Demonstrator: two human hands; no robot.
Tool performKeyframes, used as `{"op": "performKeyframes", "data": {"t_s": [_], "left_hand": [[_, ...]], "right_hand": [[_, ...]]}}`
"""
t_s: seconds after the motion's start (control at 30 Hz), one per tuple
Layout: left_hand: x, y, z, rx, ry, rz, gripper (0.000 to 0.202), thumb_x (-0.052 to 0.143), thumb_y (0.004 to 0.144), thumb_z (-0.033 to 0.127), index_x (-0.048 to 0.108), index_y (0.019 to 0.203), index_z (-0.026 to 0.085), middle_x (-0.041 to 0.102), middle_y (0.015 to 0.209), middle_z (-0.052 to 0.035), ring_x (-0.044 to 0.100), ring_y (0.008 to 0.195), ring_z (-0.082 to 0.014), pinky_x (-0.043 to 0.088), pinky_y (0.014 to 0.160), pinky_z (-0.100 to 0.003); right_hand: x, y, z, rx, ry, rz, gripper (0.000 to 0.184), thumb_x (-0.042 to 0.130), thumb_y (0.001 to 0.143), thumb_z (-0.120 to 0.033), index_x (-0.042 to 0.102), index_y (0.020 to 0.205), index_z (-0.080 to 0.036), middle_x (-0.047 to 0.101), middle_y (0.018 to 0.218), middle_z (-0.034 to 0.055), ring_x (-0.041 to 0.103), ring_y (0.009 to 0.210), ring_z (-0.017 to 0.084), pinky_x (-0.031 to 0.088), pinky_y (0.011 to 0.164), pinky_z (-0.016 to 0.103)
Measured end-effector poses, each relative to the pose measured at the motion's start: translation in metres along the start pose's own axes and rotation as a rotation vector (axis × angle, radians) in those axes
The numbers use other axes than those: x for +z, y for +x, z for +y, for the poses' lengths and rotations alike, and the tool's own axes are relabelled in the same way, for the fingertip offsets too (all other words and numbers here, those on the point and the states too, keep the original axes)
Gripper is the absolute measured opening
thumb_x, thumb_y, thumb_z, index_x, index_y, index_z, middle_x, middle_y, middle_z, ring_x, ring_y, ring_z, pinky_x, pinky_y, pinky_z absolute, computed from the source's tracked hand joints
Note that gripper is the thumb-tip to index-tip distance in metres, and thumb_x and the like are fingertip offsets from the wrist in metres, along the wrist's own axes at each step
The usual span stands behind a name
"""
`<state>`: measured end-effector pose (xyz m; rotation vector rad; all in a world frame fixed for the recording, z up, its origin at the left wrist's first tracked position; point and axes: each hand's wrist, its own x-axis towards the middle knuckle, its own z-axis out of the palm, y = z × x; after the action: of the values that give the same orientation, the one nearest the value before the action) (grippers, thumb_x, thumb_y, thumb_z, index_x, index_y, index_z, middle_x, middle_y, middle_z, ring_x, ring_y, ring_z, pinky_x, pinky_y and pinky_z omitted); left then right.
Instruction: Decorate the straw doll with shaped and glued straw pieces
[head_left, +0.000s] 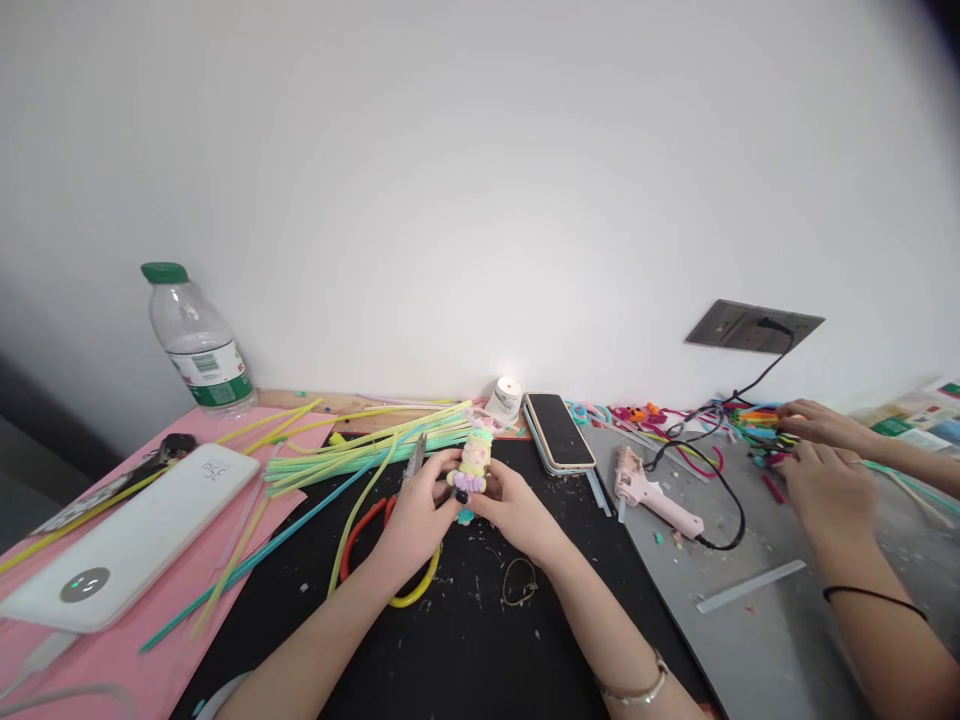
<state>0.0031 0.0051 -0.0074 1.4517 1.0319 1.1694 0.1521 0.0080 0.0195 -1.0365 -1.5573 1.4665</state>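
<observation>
The left hand (421,505) and right hand (521,510) both have their grip closed on a small, fuzzy pastel figure (475,455), its lumpy, rounded parts held between the fingers over a smooth black mat (480,645). Scissors (421,590) with curved red and yellow handles lie partly behind the left forearm. Farther left, straight, fuzzy stems (352,462) fan out in pale green and yellow. To the right sit a flat, glossy-screened phone (561,432) and a pale pink plastic glue gun (654,497), its black cord coiling.
</observation>
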Motion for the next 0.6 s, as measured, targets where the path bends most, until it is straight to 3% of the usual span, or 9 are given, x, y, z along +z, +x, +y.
{"op": "performKeyframes", "data": {"t_s": [0.1,0.17,0.27,0.33,0.43,0.5,0.6], "left_hand": [[-0.003,-0.002,0.003,0.03,0.07,-0.021,0.059,0.05,0.076,0.013,0.04,0.134,0.021,0.056,0.126,-0.0116,0.061,0.108,-0.0232,0.052,0.091,-0.039],[-0.006,-0.004,0.007,0.052,0.114,-0.049,0.063,0.051,0.077,0.014,0.035,0.138,0.023,0.055,0.128,-0.0115,0.06,0.111,-0.024,0.05,0.093,-0.041],[-0.01,-0.009,0.013,0.116,0.197,-0.086,0.066,0.055,0.077,0.016,0.034,0.14,0.025,0.054,0.131,-0.0113,0.057,0.115,-0.0263,0.047,0.096,-0.044],[-0.012,-0.012,0.014,0.153,0.258,-0.106,0.066,0.055,0.078,0.018,0.034,0.14,0.026,0.054,0.131,-0.0113,0.055,0.117,-0.0272,0.046,0.097,-0.045],[-0.014,-0.013,0.013,0.152,0.329,-0.123,0.065,0.054,0.082,0.023,0.029,0.142,0.025,0.056,0.129,-0.0118,0.056,0.116,-0.0258,0.045,0.097,-0.045],[-0.017,-0.011,0.012,0.133,0.361,-0.092,0.062,0.052,0.084,0.029,0.029,0.141,0.023,0.058,0.125,-0.0129,0.058,0.111,-0.0251,0.047,0.094,-0.043],[-0.024,-0.006,0.011,0.093,0.408,0.061,0.05,0.045,0.088,0.037,0.04,0.135,0.019,0.066,0.111,-0.0124,0.064,0.098,-0.0256,0.05,0.086,-0.043]], "right_hand": [[0.002,0.001,-0.002,0.026,0.088,0.008,0.044,0.073,0.068,-0.032,0.058,0.107,-0.017,0.067,0.093,0.0045,0.063,0.083,0.018,0.048,0.08,0.032],[0.002,0.0,-0.005,0.062,0.105,0.031,0.042,0.072,0.066,-0.027,0.058,0.105,-0.018,0.066,0.086,0.002,0.06,0.072,0.014,0.047,0.068,0.026],[0.001,-0.001,-0.006,0.136,0.104,0.101,0.032,0.066,0.067,-0.021,0.059,0.098,-0.017,0.06,0.068,-0.0036,0.046,0.05,0.007,0.033,0.045,0.019],[0.001,-0.001,-0.005,0.166,0.106,0.134,0.025,0.063,0.069,-0.022,0.058,0.092,-0.016,0.054,0.062,-0.0056,0.036,0.044,0.005,0.024,0.041,0.018],[0.0,0.0,-0.001,0.184,0.103,0.155,0.025,0.063,0.07,-0.025,0.055,0.091,-0.015,0.052,0.062,-0.006,0.034,0.043,0.004,0.022,0.04,0.018],[-0.002,-0.001,0.002,0.199,0.071,0.186,0.029,0.065,0.069,-0.025,0.051,0.093,-0.016,0.053,0.063,-0.0059,0.036,0.043,0.004,0.023,0.04,0.018],[-0.007,-0.003,0.008,0.219,-0.013,0.224,0.036,0.067,0.068,-0.025,0.045,0.096,-0.018,0.057,0.066,-0.0047,0.043,0.045,0.006,0.027,0.04,0.017]]}}
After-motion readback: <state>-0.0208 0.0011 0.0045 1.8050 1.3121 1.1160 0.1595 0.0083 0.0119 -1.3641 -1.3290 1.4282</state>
